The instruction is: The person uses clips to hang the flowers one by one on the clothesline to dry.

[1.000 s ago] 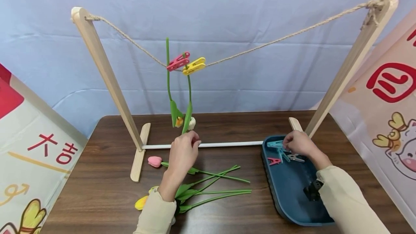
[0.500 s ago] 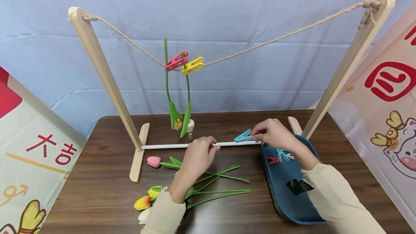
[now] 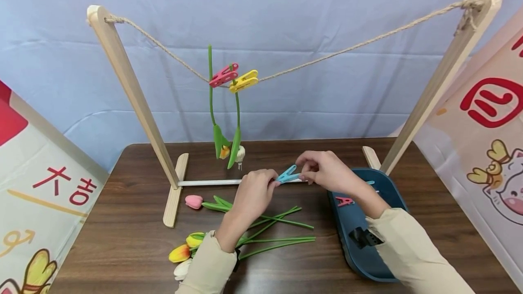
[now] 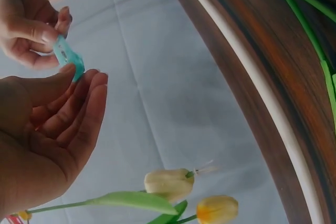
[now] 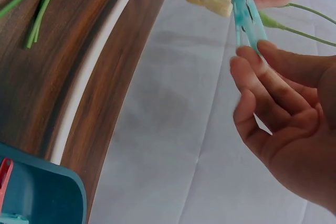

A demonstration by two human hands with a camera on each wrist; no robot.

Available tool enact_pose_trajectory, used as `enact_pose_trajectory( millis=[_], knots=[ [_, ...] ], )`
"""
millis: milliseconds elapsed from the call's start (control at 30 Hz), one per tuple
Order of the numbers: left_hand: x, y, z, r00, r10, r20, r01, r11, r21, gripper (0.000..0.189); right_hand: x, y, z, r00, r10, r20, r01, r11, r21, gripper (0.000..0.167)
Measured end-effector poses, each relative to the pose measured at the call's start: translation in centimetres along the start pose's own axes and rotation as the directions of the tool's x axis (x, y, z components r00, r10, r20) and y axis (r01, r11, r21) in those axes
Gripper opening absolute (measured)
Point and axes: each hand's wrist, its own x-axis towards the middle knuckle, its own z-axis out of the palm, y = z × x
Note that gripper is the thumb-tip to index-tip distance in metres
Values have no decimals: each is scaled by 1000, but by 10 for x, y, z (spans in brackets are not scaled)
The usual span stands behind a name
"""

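Observation:
A light blue clothespin point(image 3: 288, 174) is held between both hands above the white crossbar. My left hand point(image 3: 252, 194) pinches one end of it between thumb and fingers; the left wrist view shows that thumb lying on the clothespin point(image 4: 69, 59). At its other end, the thumb and fingertips of my right hand point(image 5: 294, 98) grip the handles. Left of the hands, two tulips hang head down from the rope point(image 3: 351, 49): a pink clothespin point(image 3: 224, 76) clips the orange tulip point(image 3: 224, 152), and a yellow clothespin point(image 3: 244, 81) clips the white tulip point(image 3: 240, 153).
Wooden posts point(image 3: 130, 90) carry the rope at both sides, joined by the white crossbar point(image 3: 212, 183). A pink tulip point(image 3: 194, 202) and several others point(image 3: 180, 253) lie on the table, partly behind my left arm. The blue tray point(image 3: 351, 248) at right holds more clothespins point(image 3: 344, 201).
My right hand has lifted the light blue clothespin from the tray and brought it left. My left hand has moved right, away from the hanging tulips, and now pinches the clothespin too.

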Motion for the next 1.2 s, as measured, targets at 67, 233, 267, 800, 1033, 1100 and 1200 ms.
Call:
enact_pose_trajectory(
  millis=[67,233,267,800,1033,1100,1200],
  knots=[
    [0,-1,-1,1000,9,-8,-9,1000,-2,5,0,0,-1,1000,-2,31,2,1000,-5,31],
    [-1,-2,-2,1000,17,1,-17,1000,-7,4,0,6,-2,996,-19,92,21,1000,-19,32],
    [0,-2,-2,1000,16,7,-16,1000,-5,4,0,7,-1,995,-20,93,21,1000,-19,30],
    [-9,-36,34,875,-290,387,179,938,297,11,-17,37,-4,999,11,50,-8,998,-67,24],
    [-13,-47,53,836,-355,419,225,917,328,10,-24,49,-3,998,36,60,-33,998,-53,22],
    [-14,-48,57,835,-356,419,221,915,337,10,-25,49,-3,997,41,63,-38,998,-47,21],
    [-14,-49,61,834,-362,417,219,910,353,11,-27,49,-3,996,50,67,-48,998,-37,21]
  ],
)
